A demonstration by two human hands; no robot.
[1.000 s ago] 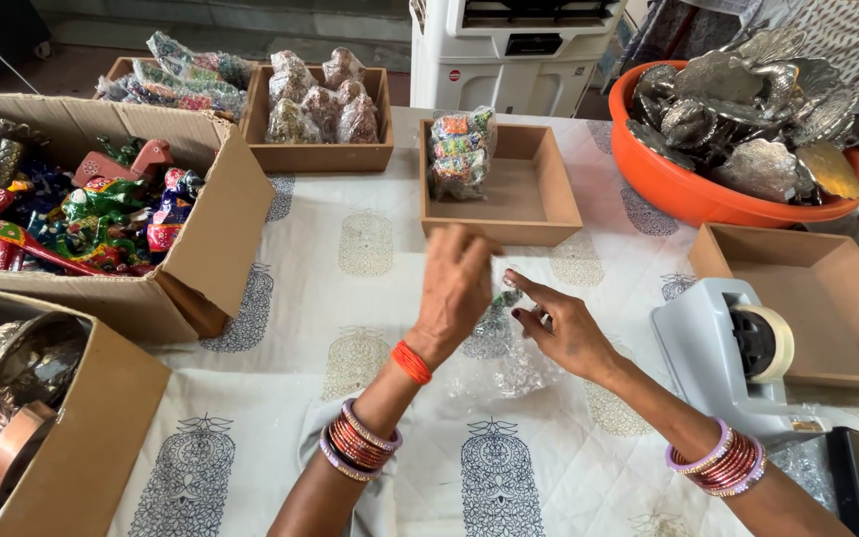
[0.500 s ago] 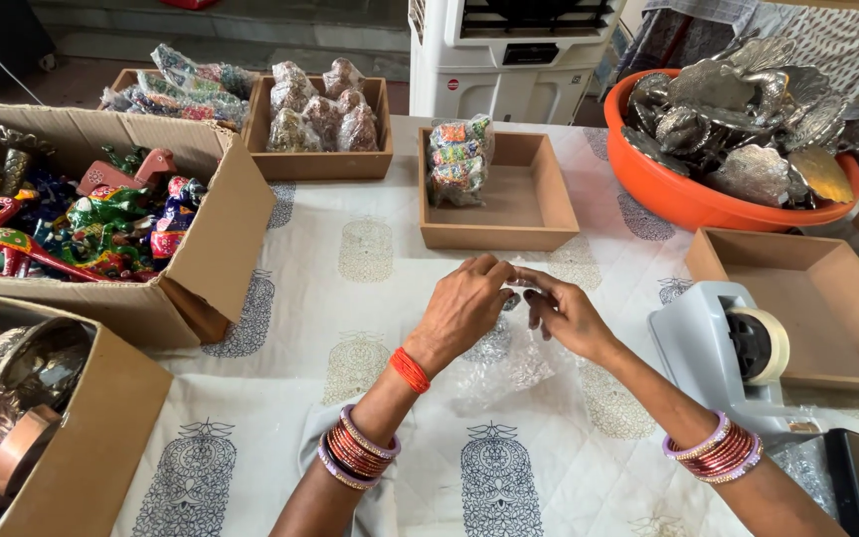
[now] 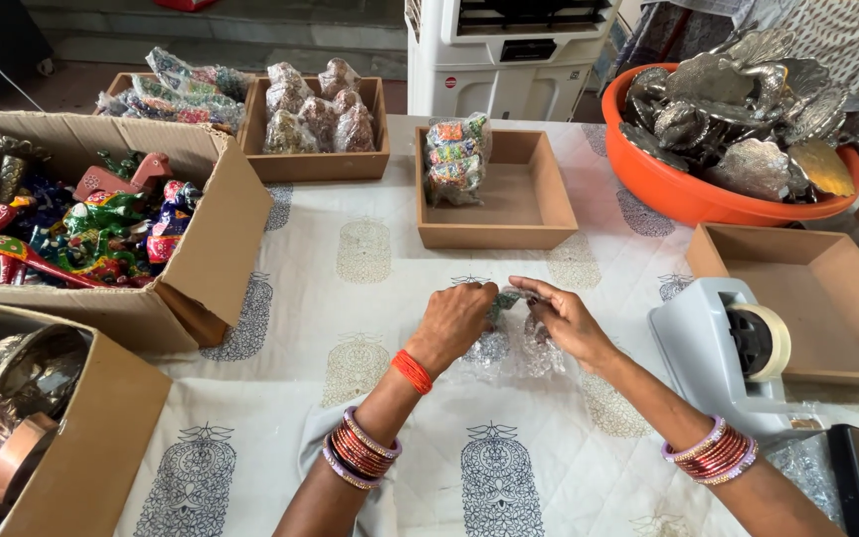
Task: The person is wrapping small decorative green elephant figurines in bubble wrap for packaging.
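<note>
Both hands meet over the middle of the printed tablecloth (image 3: 370,259). My left hand (image 3: 454,323) and my right hand (image 3: 564,318) pinch a small dark green object wrapped in clear bubble wrap (image 3: 514,343), which hangs crumpled below the fingers onto the cloth. The object itself is mostly hidden by the fingers. Bangles circle both wrists, and an orange thread sits on the left one.
An open cardboard tray (image 3: 539,234) with wrapped colourful items lies just ahead. A grey tape dispenser (image 3: 718,348) stands at right, beside an empty tray (image 3: 807,298). An orange tub (image 3: 688,199) holds silver metal pieces. Cardboard boxes (image 3: 201,259) of painted figures and metalware line the left.
My hands have come together lower over the cloth, closing on the wrapped item; the left hand dropped from its raised position.
</note>
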